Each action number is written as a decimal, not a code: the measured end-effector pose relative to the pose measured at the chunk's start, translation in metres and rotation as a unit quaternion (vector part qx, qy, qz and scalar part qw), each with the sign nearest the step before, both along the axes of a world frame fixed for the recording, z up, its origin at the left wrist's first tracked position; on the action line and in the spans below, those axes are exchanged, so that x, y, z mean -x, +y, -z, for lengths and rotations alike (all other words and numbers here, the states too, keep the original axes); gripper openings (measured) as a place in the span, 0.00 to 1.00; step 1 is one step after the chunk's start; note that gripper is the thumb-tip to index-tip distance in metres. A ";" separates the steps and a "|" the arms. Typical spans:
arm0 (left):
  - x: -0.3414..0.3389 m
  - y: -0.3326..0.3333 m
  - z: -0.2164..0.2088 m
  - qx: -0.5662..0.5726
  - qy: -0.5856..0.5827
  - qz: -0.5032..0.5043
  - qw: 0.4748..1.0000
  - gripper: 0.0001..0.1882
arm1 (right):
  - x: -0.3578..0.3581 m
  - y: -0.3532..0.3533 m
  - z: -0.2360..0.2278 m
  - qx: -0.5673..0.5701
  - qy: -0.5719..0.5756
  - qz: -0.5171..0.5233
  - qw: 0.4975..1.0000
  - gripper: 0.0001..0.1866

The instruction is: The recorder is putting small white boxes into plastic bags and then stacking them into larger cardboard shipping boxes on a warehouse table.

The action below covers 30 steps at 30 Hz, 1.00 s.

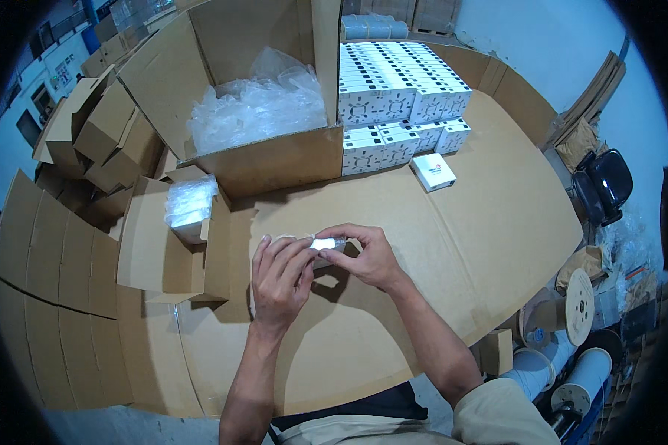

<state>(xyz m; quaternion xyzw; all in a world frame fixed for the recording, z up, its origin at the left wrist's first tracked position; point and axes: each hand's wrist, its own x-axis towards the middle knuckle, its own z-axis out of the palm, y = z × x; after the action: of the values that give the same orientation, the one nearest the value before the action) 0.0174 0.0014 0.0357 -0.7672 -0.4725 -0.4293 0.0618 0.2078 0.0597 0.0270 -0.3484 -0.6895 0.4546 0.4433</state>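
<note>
Above the middle of the cardboard-covered table, my left hand (278, 282) and my right hand (369, 256) hold a small white box in clear plastic wrap (325, 244) between them. The left fingers lie across its left part, while the right thumb and fingers pinch its right end. My hands hide much of the box. To the left of them stands an open carton (142, 248) with several plastic-wrapped white boxes (191, 202) upright inside. One loose white box (433, 172) lies beyond my right hand, in front of stacked white boxes (381, 106).
A large open carton (274, 163) full of clear plastic bags (263, 100) stands at the back. Empty cartons (107, 133) are heaped at the far left. Spools (579, 302) and a black chair (605, 185) are right of the table (497, 245).
</note>
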 end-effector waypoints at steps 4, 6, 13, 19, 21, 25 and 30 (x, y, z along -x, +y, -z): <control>0.006 0.005 0.005 0.057 -0.116 0.042 0.991 0.14 | 0.000 -0.002 -0.007 0.051 -0.018 -0.010 0.998 0.15; 0.005 0.003 0.002 0.145 -0.240 0.038 0.959 0.16 | 0.000 -0.002 -0.008 0.051 -0.025 -0.009 0.998 0.15; 0.010 0.012 0.021 0.238 -0.388 0.084 0.886 0.16 | -0.001 -0.001 -0.005 0.042 -0.035 -0.002 0.999 0.16; 0.013 0.014 0.018 0.276 -0.445 0.092 0.847 0.17 | 0.003 0.006 0.005 -0.077 -0.022 0.014 0.997 0.16; 0.019 0.016 0.023 0.347 -0.438 0.081 0.825 0.18 | 0.004 0.006 0.002 -0.102 -0.030 0.013 0.994 0.16; 0.025 0.018 0.035 0.350 -0.424 0.091 0.831 0.18 | 0.000 0.001 -0.017 -0.062 -0.114 -0.002 0.992 0.15; 0.018 -0.003 0.027 0.353 -0.383 0.049 0.852 0.22 | -0.006 -0.001 -0.028 -0.107 -0.165 -0.002 0.980 0.11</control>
<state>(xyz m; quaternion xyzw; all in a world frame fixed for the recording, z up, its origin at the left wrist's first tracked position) -0.0005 -0.0017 0.0083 -0.5343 -0.5402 -0.4960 -0.4204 0.2135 0.0588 0.0551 -0.3681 -0.7987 0.3146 0.3573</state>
